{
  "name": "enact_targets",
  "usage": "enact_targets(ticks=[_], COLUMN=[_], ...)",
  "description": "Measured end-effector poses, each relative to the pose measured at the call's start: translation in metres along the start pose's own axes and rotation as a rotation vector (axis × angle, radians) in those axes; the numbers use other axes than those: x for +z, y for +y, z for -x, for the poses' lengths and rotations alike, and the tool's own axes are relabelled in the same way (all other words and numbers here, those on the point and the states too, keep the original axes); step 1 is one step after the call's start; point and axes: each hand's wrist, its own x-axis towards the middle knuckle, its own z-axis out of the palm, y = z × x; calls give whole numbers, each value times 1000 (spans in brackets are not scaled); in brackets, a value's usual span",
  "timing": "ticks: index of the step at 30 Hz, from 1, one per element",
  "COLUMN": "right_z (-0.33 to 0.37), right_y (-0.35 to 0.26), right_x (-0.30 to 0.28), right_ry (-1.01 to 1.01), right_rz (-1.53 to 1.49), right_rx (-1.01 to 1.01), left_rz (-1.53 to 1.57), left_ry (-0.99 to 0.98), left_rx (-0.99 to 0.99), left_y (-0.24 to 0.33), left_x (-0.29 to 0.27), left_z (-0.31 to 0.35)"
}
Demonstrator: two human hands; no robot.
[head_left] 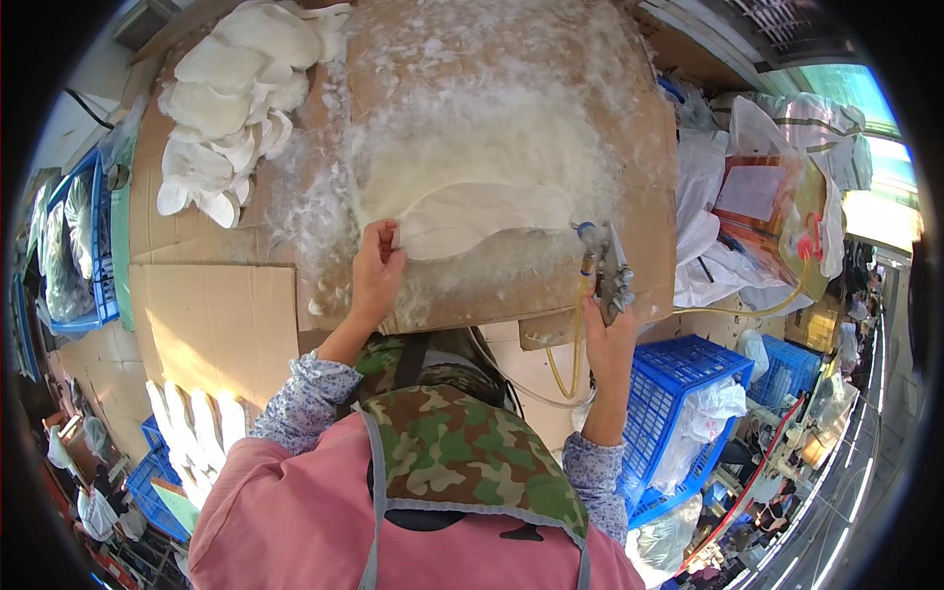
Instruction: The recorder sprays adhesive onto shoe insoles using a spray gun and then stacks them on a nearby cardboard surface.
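Observation:
A cream-white insole (482,216) lies crosswise on the fuzz-covered cardboard (433,313) in front of me. My left hand (378,273) pinches its left end between thumb and fingers. In my right hand (608,332) is a metal spray gun (619,280), held close to the insole's right end. A yellowish hose (553,369) runs from the gun and loops below the cardboard's front edge. Whether anything is coming out of the nozzle, I cannot tell. Loose white fluff (492,128) coats the cardboard behind the insole.
A heap of similar insoles (241,74) lies at the far left. More pale pieces (202,423) stand in a row at the near left. Blue crates (688,369) holding plastic bags stand to the right. White sacks (700,206) crowd the table's right side.

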Motion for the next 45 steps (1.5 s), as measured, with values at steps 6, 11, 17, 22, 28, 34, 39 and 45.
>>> enact_targets(ticks=[6,11,17,22,28,34,39,45], right_z=[12,17,21,36,26,28,31,32], right_y=[26,19,-56,-103,-111,-116,-118,-108], right_x=[-9,-9,20,48,82,97,95,92], right_ry=[23,-111,-422,-599,-735,-842,-839,-780], right_rz=[75,15,67,197,44,113,126,69], right_rx=[164,-241,-190,-184,-339,-353,-339,-292], left_rz=[155,379,347,303,314,-378,-763,-976], left_ry=[-2,238,682,1038,1287,1610,1544,1378], left_rx=[-137,36,77,-99,-227,-555,-878,-439], left_y=[36,76,40,-28,-78,-92,-80,-52], left_x=[-14,-90,-203,-214,-184,-218,-228,-205], left_z=[1,29,132,252,366,431,441,405])
